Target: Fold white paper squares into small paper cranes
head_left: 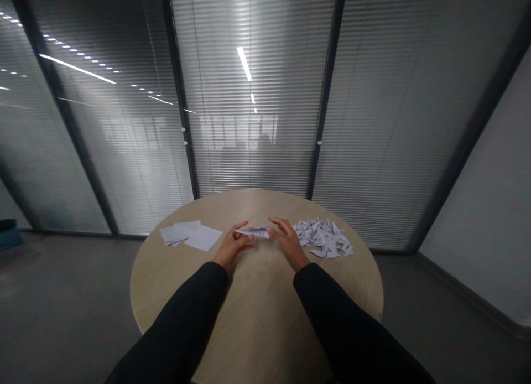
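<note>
I had the folded paper (pixel 260 232) between my two hands over the round table (pixel 257 312), its long axis running left to right. My left hand (pixel 235 244) gripped its left end between thumb and fingers. My right hand (pixel 289 243) was at its right end, fingers curved toward it; I could not tell whether they pinched it. The flat white sheets (pixel 204 238) lay beyond my left hand, to the left; the heap of folded pieces (pixel 326 239) lay just right of my right hand.
</note>
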`<state>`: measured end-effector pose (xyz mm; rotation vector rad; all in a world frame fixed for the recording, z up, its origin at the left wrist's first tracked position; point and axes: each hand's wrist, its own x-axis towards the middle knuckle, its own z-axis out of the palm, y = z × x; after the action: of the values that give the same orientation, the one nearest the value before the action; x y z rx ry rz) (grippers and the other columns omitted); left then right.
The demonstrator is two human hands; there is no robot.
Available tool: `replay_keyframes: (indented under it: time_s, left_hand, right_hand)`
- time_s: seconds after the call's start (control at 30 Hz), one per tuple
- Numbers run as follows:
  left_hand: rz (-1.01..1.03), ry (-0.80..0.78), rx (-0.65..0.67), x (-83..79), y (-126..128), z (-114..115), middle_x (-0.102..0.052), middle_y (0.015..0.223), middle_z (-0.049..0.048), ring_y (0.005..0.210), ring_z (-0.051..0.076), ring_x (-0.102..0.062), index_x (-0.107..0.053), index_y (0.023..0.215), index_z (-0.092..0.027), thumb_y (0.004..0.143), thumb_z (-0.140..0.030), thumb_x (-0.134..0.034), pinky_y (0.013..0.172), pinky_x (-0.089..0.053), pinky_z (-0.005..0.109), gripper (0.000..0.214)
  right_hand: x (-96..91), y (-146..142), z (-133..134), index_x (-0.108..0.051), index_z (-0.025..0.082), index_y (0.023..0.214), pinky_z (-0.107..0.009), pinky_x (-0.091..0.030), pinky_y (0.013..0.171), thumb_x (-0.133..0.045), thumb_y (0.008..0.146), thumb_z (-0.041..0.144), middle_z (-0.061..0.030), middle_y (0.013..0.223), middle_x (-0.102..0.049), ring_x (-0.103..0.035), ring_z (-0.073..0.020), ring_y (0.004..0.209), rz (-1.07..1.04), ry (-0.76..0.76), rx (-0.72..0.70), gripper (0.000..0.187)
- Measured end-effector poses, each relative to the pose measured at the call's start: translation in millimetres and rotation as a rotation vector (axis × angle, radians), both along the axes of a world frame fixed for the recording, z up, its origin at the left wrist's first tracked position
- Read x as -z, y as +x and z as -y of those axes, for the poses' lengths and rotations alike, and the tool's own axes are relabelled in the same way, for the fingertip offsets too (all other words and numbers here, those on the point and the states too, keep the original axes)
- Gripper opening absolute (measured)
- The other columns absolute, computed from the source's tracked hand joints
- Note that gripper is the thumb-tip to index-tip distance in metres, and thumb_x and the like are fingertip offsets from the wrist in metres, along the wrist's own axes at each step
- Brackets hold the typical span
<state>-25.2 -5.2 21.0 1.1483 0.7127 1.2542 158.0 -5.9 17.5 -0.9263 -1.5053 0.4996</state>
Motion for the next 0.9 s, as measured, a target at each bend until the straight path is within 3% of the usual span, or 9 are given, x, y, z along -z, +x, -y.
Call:
replay_keyframes:
  time_s: [0.1,0.3,0.53,0.73,0.9]
  left_hand:
    - [-0.021,0.014,0.018,3.0,0.6,-0.5,-0.062,0.104,0.0111,0.093,0.021,-0.06,-0.05,0.117,-0.016,0.06,-0.02,-0.075,0.08,-0.05,0.04,0.062]
    - [-0.037,0.032,0.081,9.3,0.8,-4.8,-0.062,0.099,0.0092,0.091,0.021,-0.059,-0.044,0.121,-0.017,0.059,-0.017,-0.073,0.08,-0.049,0.039,0.069]
    - [-0.013,0.074,0.16,11.4,2.0,-8.8,-0.062,0.108,0.0106,0.095,0.021,-0.059,-0.048,0.114,-0.017,0.059,-0.013,-0.063,0.08,-0.046,0.033,0.056]
    - [0.002,0.047,0.134,13.9,5.0,-11.5,-0.065,0.104,0.0094,0.091,0.021,-0.062,-0.054,0.103,-0.015,0.06,-0.014,-0.06,0.075,-0.047,0.03,0.043]
    - [-0.029,0.064,0.15,16.0,4.9,-11.9,-0.064,0.106,0.0128,0.091,0.023,-0.062,-0.052,0.107,-0.013,0.061,-0.017,-0.068,0.08,-0.048,0.035,0.049]
  right_hand:
    - [0.6,-2.2,0.0,-0.064,0.024,0.1,-0.037,-0.037,0.096,-0.063,0.072,0.04,-0.0054,0.108,-0.062,-0.054,-0.0208,0.106,0.015,-0.024,-0.064,0.032]
    - [7.2,-3.3,-8.5,-0.066,0.018,0.089,-0.036,-0.047,0.08,-0.062,0.072,0.039,-0.0073,0.091,-0.068,-0.062,-0.0224,0.086,-0.148,-0.132,-0.131,0.028]
    - [12.1,0.0,-15.1,-0.064,0.017,0.073,-0.03,-0.047,0.066,-0.063,0.069,0.042,-0.0032,0.071,-0.065,-0.061,-0.0196,0.07,-0.178,-0.133,-0.043,0.025]
    - [15.4,0.0,-17.9,-0.062,0.018,0.072,-0.027,-0.046,0.057,-0.064,0.066,0.042,-0.0025,0.069,-0.065,-0.06,-0.0183,0.065,-0.244,-0.213,-0.035,0.025]
    - [12.9,-2.9,-14.1,-0.064,0.018,0.077,-0.029,-0.05,0.058,-0.068,0.062,0.042,-0.004,0.076,-0.067,-0.063,-0.0205,0.071,-0.338,-0.285,-0.11,0.029]
